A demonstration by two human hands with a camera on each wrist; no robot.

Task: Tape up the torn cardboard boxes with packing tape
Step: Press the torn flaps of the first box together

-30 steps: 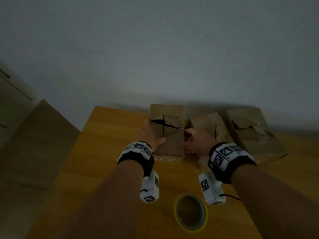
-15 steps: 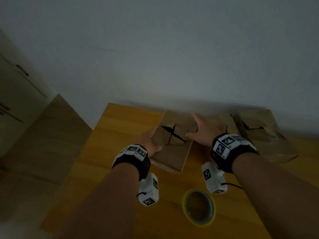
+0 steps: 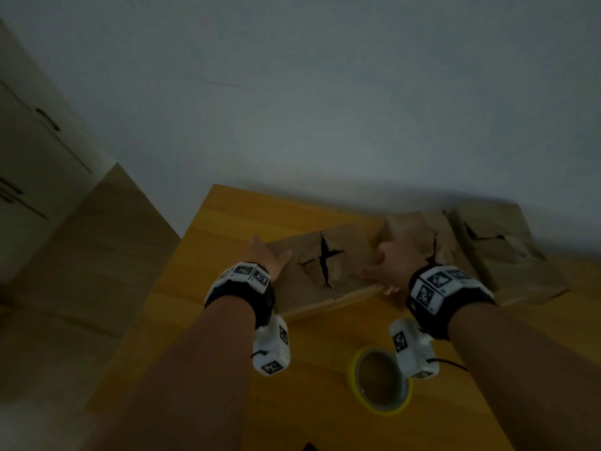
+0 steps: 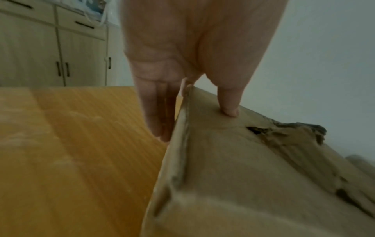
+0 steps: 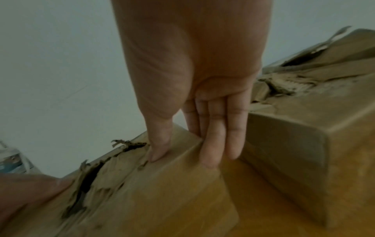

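Brown cardboard box with cross-shaped tear [image 3: 325, 271] sits at frame centre on orange wooden table [image 3: 227, 229]; left hand [image 3: 265, 258] and right hand [image 3: 393, 266] clasp its opposite ends, thumbs on top, fingers down the sides; yellow-edged packing tape roll [image 3: 380, 382] lies lower centre.

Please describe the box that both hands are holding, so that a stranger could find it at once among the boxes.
On the wooden table against the wall, three cardboard boxes stand in a row. It is the leftmost box, between the left hand and right hand. Only it has a cross-shaped tear on top.
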